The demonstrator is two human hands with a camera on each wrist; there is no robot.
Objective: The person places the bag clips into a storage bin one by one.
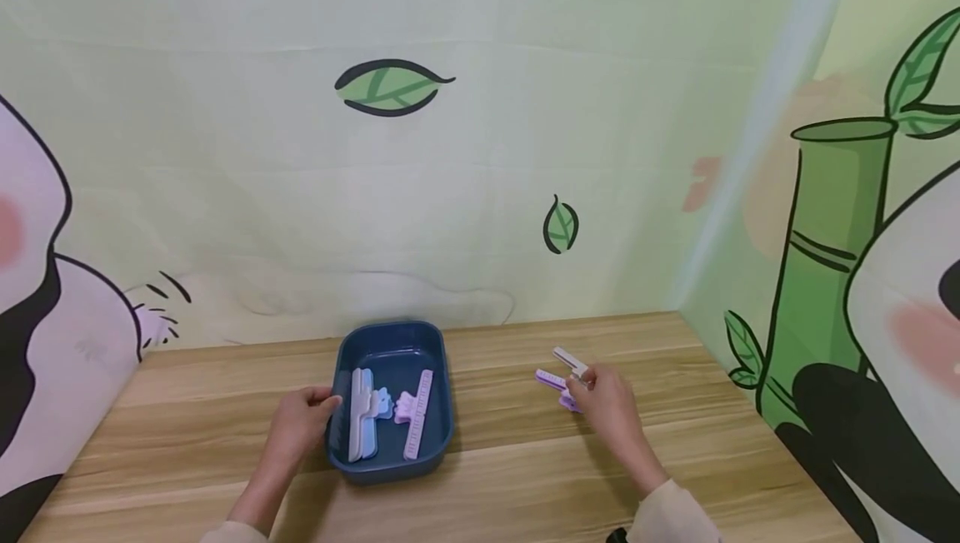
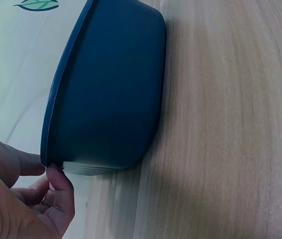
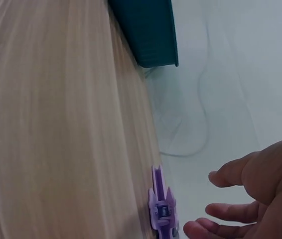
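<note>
Where the left hand's grip (image 1: 298,425) pinches the rim (image 2: 57,94), one navy basin (image 1: 390,473) containing pastel clips (image 1: 420,414) stands on the worktop (image 1: 502,460). Right hand's grip (image 1: 611,406): fingers parted, at one white clip (image 1: 567,359) and one purple clip (image 1: 550,378).

Left hand (image 1: 294,425) and right hand (image 1: 611,411) were bare, sleeves (image 1: 671,518) were pale beige, small black piece (image 1: 617,535) showed beside the right one
</note>
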